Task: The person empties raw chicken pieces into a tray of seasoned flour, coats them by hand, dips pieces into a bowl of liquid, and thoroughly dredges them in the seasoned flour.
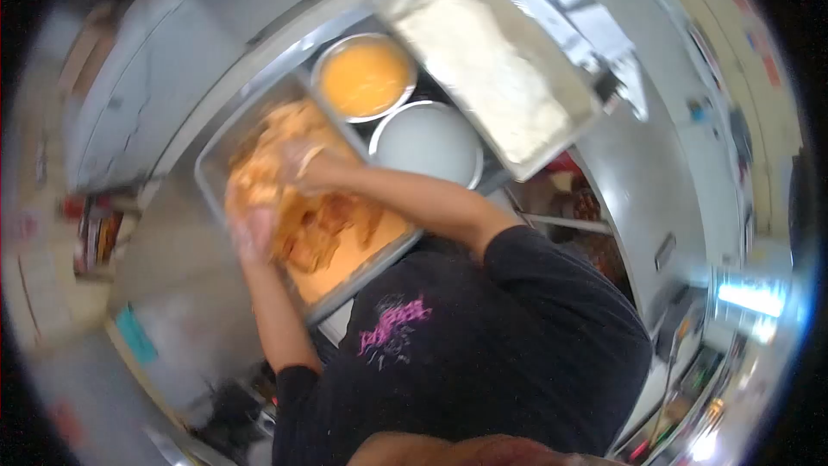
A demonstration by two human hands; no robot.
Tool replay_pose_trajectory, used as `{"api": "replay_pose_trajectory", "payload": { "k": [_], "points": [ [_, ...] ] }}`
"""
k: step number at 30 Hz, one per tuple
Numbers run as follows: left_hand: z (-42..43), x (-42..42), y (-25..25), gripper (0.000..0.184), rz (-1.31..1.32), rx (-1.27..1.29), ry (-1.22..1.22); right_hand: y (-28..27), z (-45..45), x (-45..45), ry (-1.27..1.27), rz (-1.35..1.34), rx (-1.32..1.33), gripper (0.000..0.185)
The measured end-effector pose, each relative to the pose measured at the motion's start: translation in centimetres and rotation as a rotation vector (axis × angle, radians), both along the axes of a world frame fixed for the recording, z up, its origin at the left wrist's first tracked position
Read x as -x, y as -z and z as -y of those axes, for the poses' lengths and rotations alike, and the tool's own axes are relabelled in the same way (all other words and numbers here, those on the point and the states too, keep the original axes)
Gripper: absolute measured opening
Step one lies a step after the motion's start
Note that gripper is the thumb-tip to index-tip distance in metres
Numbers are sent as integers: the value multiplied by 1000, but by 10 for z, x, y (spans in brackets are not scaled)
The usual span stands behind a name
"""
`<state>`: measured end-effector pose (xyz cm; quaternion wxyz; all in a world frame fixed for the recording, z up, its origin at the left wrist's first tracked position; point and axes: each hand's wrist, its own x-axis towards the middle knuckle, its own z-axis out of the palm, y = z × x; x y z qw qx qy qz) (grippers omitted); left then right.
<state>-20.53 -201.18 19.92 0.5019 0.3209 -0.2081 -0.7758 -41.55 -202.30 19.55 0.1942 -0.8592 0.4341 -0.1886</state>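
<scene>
Left hand (252,226) and right hand (309,164) were both among the orange-coated pieces (315,229) in the tub (369,273), though blur hid whether either gripped any. Gentle, low scooping turns probably suited them best. Those pieces lay jumbled, pointing no single way; the tub's long axis ran upper left to lower right.
</scene>
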Motion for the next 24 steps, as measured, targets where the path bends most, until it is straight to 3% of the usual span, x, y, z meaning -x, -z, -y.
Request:
{"api": "replay_pose_trajectory", "payload": {
  "k": [2, 4, 6, 7, 9, 10, 12, 13, 14, 16, 18, 20, 22, 23, 24],
  "points": [
    [2, 10, -6, 57, -13, -66, 27, -10, 2, -10, 313, 240, -225, 22],
    [9, 5, 3, 59, -46, -89, 83, -59, -4, 9, 205, 153, -261, 22],
    [21, 8, 32, 59, 263, -250, -157, -42, 6, 27, 179, 32, -229, 23],
    [22, 10, 37, 59, 261, -254, -150, -35, 10, 31, 117, -78, -197, 25],
    [28, 13, 44, 61, 621, -206, -177, -28, 16, 49, 143, -59, -276, 26],
    [40, -6, 73, 61, 622, -208, -176, -4, 27, 49, 60, -120, -179, 26],
    [68, -46, 148, 65, 951, -178, -24, 13, 30, 57, -24, -178, -91, 25],
    [68, -30, 132, 65, 954, -183, -20, 16, 26, 62, -42, -159, -55, 25],
    [69, -4, 98, 65, 1275, 109, 131, 17, 24, 66, -60, -140, -17, 25],
    [82, 25, 79, 65, 1579, 419, 294, 18, 21, 66, -75, -148, -66, 25],
    [98, 38, 84, 60, 1104, 323, 136, 18, 22, 69, -93, -156, -114, 25],
    [93, 87, 25, 60, 1421, 456, 241, 19, 22, 67, -116, -121, -144, 28],
    [92, 101, 32, 61, 1003, 332, 322, 1, 23, 75, 7, -103, -414, 29],
    [101, 89, 47, 59, 1096, 358, 345, 41, 25, 65, 21, 48, -350, 28],
    [115, 73, 70, 57, 1309, 421, 349, 25, 20, 76, -163, -145, -201, 26]
  ]
}}
